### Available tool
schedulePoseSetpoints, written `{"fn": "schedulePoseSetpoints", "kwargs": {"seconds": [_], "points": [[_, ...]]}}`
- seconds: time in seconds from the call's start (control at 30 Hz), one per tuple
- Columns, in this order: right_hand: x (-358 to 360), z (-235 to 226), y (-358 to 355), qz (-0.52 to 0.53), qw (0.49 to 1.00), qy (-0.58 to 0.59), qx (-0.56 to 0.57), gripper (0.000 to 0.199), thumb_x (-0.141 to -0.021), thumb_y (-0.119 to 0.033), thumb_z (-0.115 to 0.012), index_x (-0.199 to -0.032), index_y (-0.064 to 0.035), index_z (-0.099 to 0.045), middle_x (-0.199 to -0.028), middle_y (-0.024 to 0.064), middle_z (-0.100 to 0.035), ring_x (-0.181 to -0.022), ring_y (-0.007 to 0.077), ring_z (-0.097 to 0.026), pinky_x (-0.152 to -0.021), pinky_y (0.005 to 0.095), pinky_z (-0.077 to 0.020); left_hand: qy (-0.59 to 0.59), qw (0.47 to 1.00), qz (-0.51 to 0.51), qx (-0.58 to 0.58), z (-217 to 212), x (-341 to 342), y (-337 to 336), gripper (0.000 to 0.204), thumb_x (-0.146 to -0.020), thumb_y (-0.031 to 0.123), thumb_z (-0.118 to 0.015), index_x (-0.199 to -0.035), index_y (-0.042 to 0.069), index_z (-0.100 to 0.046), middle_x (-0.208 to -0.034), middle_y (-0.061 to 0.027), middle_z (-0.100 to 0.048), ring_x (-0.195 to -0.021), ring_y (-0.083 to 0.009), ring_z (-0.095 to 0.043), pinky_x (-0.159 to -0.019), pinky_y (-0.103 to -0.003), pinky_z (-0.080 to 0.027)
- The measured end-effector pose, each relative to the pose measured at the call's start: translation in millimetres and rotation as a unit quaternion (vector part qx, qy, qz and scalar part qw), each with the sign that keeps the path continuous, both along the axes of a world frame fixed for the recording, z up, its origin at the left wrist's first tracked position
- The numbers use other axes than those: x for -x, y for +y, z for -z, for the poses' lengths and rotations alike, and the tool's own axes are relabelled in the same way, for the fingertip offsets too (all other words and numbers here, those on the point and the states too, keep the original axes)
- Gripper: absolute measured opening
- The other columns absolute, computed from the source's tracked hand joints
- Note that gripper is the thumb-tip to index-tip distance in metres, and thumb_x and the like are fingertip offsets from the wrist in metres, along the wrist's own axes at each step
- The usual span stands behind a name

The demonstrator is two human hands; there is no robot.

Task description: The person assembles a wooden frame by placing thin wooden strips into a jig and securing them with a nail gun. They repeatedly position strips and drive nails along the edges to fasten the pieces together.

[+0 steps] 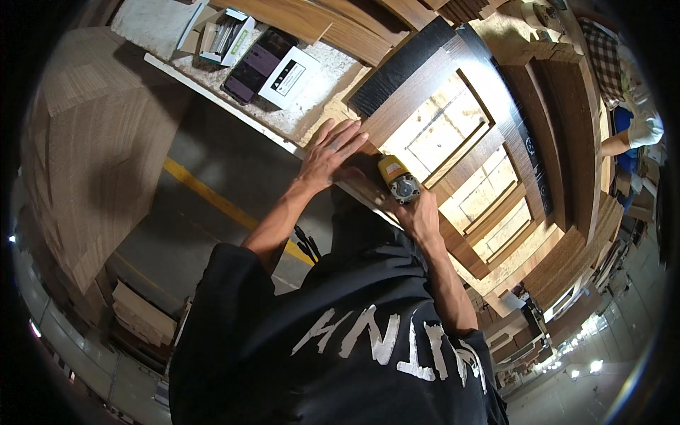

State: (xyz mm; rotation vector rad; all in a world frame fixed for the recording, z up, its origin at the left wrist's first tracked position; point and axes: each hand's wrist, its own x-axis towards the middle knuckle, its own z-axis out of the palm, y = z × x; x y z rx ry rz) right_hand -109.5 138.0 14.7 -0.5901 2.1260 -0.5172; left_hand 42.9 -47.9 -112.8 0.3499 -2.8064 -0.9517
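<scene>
A yellow nail gun with a round metal cap is gripped in my right hand. It stands over the near rail of a dark brown wooden panel frame, and its nose is hidden beneath the body. My left hand lies flat at the frame's near left corner, fingers stretched out and holding nothing. The frame has several rectangular openings, with thin wooden strips along them and a light board showing through. Black wrapping covers the frame's far left end.
On the worn white bench to the left are a box of metal fasteners, a dark phone-like object and a white carton. Stacked boards stand at left. Long curved-looking planks lie right. A person's gloved hand shows far right.
</scene>
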Motion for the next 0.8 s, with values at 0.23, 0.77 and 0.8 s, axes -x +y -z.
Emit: {"fn": "schedulePoseSetpoints", "kwargs": {"seconds": [0.23, 0.77, 0.8], "points": [[3.4, 0.6, -6.2, 0.025, 1.0, -0.001, -0.015, 0.056, -0.077, -0.023, -0.085, -0.123, 0.0008, -0.064, -0.092, 0.026, -0.073, -0.089, 0.0417, -0.072, -0.08, 0.046, -0.0564, -0.003, 1.0, 0.002, -0.022, 0.9, -1.2, 0.1, 0.083, -0.081, 0.041, -0.078, -0.154, 0.017, -0.044, -0.159, -0.0094, -0.042, -0.148, -0.0262, -0.037, -0.125, -0.05, -0.022], [-10.0, -11.4, 21.2, -0.057, 0.996, -0.068, -0.019, 0.048, -0.076, -0.01, -0.072, -0.121, 0.0047, -0.063, -0.094, 0.0288, -0.071, -0.088, 0.0432, -0.07, -0.079, 0.0448, -0.0558, 0.022, 0.998, 0.065, 0.001, 9.1, 5.7, -7.5, 0.101, -0.071, 0.045, -0.083, -0.157, 0.019, -0.035, -0.166, -0.0058, -0.031, -0.15, -0.0257, -0.034, -0.125, -0.051, -0.02], [-9.8, -10.0, 25.0, -0.062, 0.996, -0.064, -0.027, 0.048, -0.078, -0.011, -0.074, -0.123, 0.0047, -0.063, -0.093, 0.0268, -0.072, -0.086, 0.0399, -0.072, -0.079, 0.0429, -0.0561, 0.006, 0.998, 0.066, 0.011, 6.3, 6.9, -6.4, 0.099, -0.071, 0.048, -0.082, -0.157, 0.027, -0.036, -0.167, -0.0043, -0.028, -0.151, -0.0258, -0.031, -0.126, -0.053, -0.019]]}}
